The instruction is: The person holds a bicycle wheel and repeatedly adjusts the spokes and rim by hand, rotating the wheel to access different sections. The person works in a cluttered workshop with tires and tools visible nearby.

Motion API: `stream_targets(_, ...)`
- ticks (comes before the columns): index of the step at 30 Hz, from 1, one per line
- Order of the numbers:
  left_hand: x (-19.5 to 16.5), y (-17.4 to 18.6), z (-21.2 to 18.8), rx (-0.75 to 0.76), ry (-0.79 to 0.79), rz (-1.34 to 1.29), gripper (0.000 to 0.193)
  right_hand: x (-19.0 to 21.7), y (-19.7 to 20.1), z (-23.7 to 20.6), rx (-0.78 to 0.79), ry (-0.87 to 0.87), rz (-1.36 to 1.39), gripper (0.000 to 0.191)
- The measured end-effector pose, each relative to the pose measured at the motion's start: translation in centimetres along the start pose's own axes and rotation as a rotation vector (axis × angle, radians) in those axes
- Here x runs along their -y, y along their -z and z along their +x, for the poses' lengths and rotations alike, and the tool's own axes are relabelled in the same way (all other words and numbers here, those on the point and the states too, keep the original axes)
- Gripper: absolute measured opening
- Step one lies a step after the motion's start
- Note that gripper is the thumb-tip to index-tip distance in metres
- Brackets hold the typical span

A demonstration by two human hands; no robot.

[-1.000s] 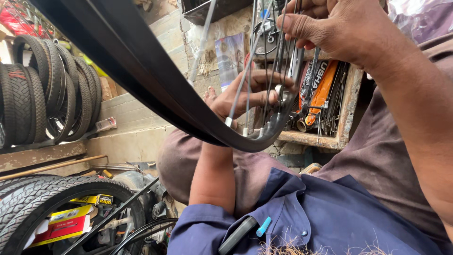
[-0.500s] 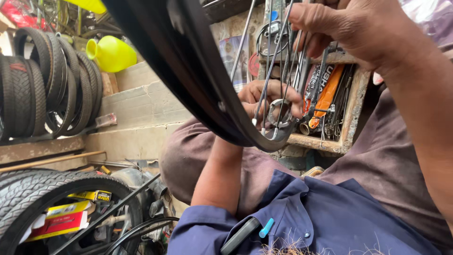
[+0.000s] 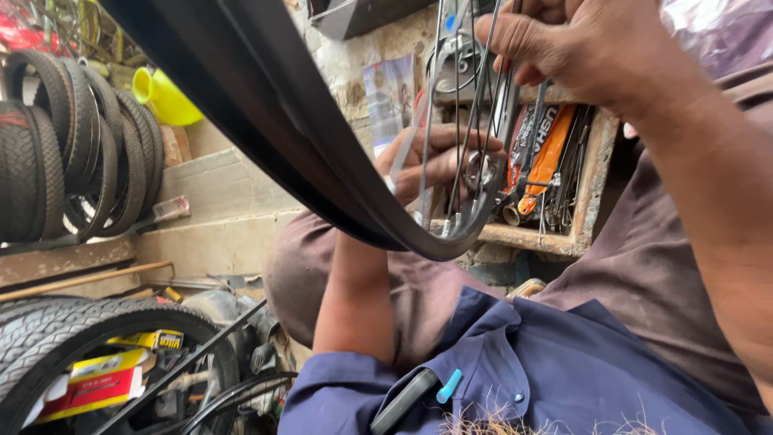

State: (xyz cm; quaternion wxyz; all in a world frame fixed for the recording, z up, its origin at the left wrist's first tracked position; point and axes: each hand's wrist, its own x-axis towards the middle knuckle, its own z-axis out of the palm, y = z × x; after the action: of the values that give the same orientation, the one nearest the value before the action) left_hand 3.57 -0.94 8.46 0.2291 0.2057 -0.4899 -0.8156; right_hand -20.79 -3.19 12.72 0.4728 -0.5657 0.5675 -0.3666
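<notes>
Holding a black bicycle wheel rim with thin silver steel spokes [image 3: 266,137] up close to the face, both hands work among the spokes. The rim sweeps from the top left of the view down to a low curve at centre, above the lap, not resting on any desk or shelf.

Right hand [image 3: 580,48] sits at the top right, fingers [image 3: 515,40] curled narrow around a cluster of spokes; grip looks closed on them. Left hand [image 3: 439,161] is behind the spokes at centre, fingers bent toward the rim's inner side near the spoke ends; cannot tell if it pinches a spoke or only steadies the rim, spokes cover it.

Handling judgement: the rim looks stiff and light, easy to lift one-handed but awkward because of its width. Spokes are thin, springy, bend if squeezed hard, so grip them low near the rim or in a bunch. The smooth black surface may slip; the better hold is the rim edge itself, thumb inside the channel.

Around: a wooden wall shelf with orange-handled tools [image 3: 555,169] just behind the hands, its lower edge beside the rim's low curve. Stacked black rubber tyres [image 3: 64,153] at the left, a yellow plastic funnel [image 3: 165,97] above them, a spoked wheel with tyre [image 3: 97,338] on the floor at the bottom left, a red and yellow cardboard box [image 3: 97,379] behind it. A blue shirt pocket with a dark pen [image 3: 407,399] is at the bottom.
</notes>
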Motion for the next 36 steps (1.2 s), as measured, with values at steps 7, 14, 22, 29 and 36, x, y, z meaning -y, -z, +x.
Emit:
stream_targets(7, 0.3, 0.1, 0.7, -0.063, 0.076, 0.176, 0.034, -0.1, 0.0, 0.2, 0.009, 0.029, -0.015, 0.028)
stream_targets(14, 2.7, -0.5, 2.5, -0.436, -0.036, 0.977, 0.039, -0.4, -0.1, 0.1, -0.060, 0.127, -0.153, 0.032)
stream_targets(22, 6.6, 3.0, 3.9, -0.336, -0.076, 0.051, 0.051, -0.8, -0.1, -0.1, 0.010, 0.111, -0.033, 0.037)
stream_targets(29, 6.2, 4.3, 2.6, -0.101, -0.016, 0.354, 0.040, -0.6, 0.1, -0.6, 0.006, 0.112, -0.005, 0.038)
stream_targets(36, 3.0, 2.2, 2.6, -0.125, 0.003, 0.418, 0.034, -0.1, 0.2, -0.8, 0.022, 0.086, 0.034, 0.038)
